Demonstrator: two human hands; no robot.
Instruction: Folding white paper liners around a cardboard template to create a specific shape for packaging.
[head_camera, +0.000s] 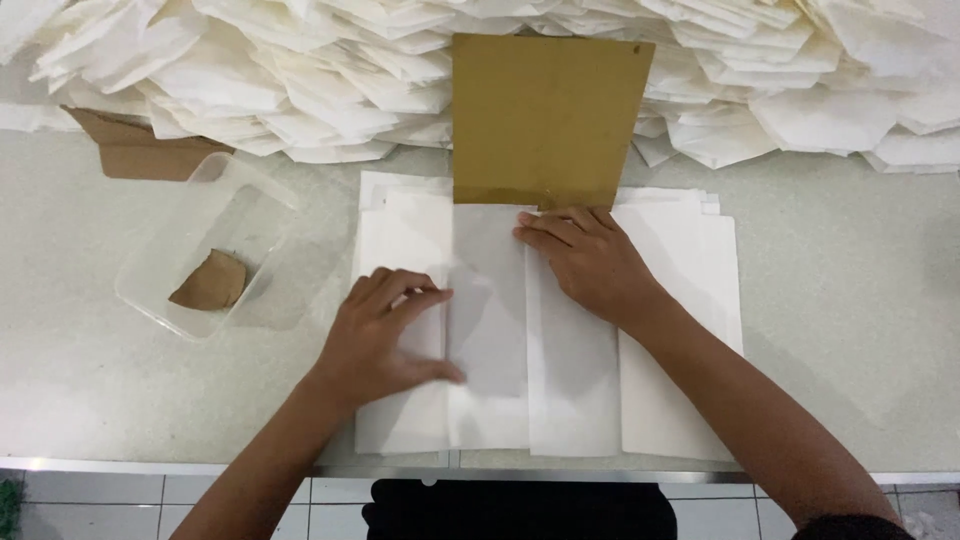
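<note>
White paper sheet (487, 300) lies mid-tabletop (850, 300) on a paper stack (680, 400), below the brown cardboard template (548, 120). Risk: fold goes crooked if the sheet slips off the cardboard edge. Left hand (385, 335) presses the folded flap, fingers (425, 298) flat and spread narrow, gripping nothing. Right hand (590, 260) pins the sheet, fingers flat, together. Plastic tub (175, 265) left, folded paper pile (330, 70) behind.

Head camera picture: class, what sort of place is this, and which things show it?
Probably a small hand workshop for making paper bags or envelopes: a heap of folded white paper pieces, a brown cardboard template and white sheets being folded on a speckled worktable.
</note>
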